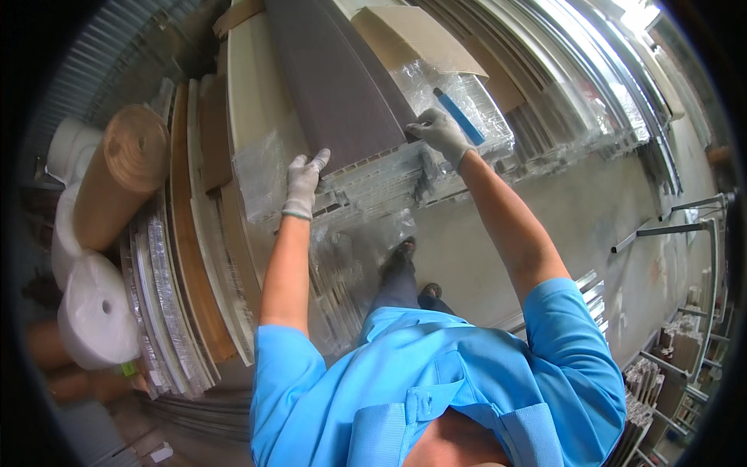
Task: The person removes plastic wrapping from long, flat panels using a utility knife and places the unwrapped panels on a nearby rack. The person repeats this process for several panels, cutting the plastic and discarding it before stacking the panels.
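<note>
Atop the wrapped stack [366,196], grey panel [334,78] already laid, end uncovered; left hand [303,183] loosely spread, right hand [443,135] cornerside, grip unclear.

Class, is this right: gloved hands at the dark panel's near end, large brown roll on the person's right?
No: the head view shows the large brown roll on the person's left. The left hand and right hand are at the near end of the dark panel.

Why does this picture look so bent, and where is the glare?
Head view: fisheye distortion bows the long silvery strips at right; head view: glare whitens a patch at upper right and glints off crinkled clear plastic wrap, while the long, flat, dark brown panel looks duller.
</note>
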Motion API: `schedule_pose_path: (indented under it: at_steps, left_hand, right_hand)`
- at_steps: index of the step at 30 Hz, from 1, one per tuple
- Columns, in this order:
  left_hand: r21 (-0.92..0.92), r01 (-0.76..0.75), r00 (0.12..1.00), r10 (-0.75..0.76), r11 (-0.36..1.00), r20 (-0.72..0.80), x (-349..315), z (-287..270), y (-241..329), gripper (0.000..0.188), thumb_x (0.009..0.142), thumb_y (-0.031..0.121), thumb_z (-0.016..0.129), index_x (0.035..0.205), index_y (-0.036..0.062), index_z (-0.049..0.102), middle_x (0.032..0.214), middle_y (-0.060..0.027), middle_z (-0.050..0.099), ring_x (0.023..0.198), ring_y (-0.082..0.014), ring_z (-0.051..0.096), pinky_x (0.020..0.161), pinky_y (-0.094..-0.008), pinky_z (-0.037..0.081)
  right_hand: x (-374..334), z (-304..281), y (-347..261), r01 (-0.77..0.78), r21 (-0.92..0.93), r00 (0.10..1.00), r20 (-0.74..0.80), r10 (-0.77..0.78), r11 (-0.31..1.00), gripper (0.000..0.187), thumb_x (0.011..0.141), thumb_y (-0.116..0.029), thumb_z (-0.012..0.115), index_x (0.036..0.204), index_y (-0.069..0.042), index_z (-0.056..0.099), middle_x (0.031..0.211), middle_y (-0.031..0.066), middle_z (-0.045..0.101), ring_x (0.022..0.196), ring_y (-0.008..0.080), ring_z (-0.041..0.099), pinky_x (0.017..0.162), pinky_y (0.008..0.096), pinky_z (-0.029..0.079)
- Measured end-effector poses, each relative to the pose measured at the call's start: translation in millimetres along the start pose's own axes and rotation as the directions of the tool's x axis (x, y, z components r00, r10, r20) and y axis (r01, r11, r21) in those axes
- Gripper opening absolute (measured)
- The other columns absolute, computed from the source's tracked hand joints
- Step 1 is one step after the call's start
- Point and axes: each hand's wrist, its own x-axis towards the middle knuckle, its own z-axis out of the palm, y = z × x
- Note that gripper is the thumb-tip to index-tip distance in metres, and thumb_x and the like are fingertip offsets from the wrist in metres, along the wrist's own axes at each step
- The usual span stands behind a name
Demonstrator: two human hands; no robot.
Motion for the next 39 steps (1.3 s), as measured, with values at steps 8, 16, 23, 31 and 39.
schedule_pose_path:
  at_steps: [8,16,23,31,39]
  left_hand:
    - [-0.312,0.133,0.979,-0.075,0.941,0.191,-22.8,-12.0,-19.5,0.063,0.089,0.043,0.077,0.120,-0.0070,0.057,0.119,-0.0174,0.058,0.105,-0.0272,0.060,0.091,-0.0377,0.051]
    - [-0.495,0.232,0.961,-0.120,0.837,0.249,-13.8,-9.8,21.0,0.043,0.087,0.037,0.080,0.104,0.0013,0.065,0.098,-0.0074,0.061,0.071,-0.0169,0.063,0.047,-0.0275,0.052]
    - [-0.502,0.304,0.944,-0.186,0.810,0.273,-17.2,-32.4,59.8,0.047,0.082,0.037,0.082,0.110,0.0021,0.066,0.096,-0.0079,0.063,0.053,-0.0140,0.056,0.045,-0.0242,0.045]
    - [-0.515,0.243,0.958,-0.119,0.822,0.261,-35.1,-34.4,84.5,0.035,0.083,0.032,0.081,0.106,0.0101,0.065,0.091,-0.0010,0.066,0.063,-0.0115,0.063,0.047,-0.0225,0.044]
    - [-0.467,0.177,0.977,-0.097,0.866,0.189,-28.1,-45.9,75.2,0.039,0.081,0.038,0.082,0.104,0.0109,0.066,0.085,-0.0020,0.068,0.060,-0.0119,0.062,0.045,-0.0210,0.042]
  right_hand:
    - [-4.9,0.9,3.6,-0.010,-0.047,1.000,-0.011,0.010,0.999,0.053,0.085,-0.043,0.075,0.123,-0.007,0.067,0.110,0.0217,0.072,0.106,0.0335,0.069,0.092,0.0384,0.052]
    - [9.5,-13.5,0.4,-0.239,0.336,0.961,0.215,0.172,0.911,0.064,0.094,-0.060,0.062,0.118,0.000,0.069,0.086,0.0010,0.064,0.067,0.0073,0.051,0.056,0.0244,0.040]
    - [-56.4,-14.0,-8.6,0.016,0.805,0.998,-0.050,0.041,0.593,0.086,0.088,-0.061,0.069,0.145,-0.001,0.046,0.117,0.0135,0.062,0.102,0.0128,0.057,0.088,0.0300,0.048]
    - [-64.8,32.8,-4.5,0.089,0.324,0.978,-0.206,-0.022,0.942,0.038,0.085,-0.017,0.074,0.121,-0.009,0.065,0.105,0.0089,0.068,0.089,0.0225,0.069,0.080,0.0396,0.054]
    - [-71.2,16.2,9.5,0.294,-0.142,0.926,-0.204,-0.319,0.945,0.043,0.078,-0.024,0.078,0.118,-0.016,0.063,0.117,0.0125,0.063,0.108,0.0370,0.062,0.092,0.0473,0.050]
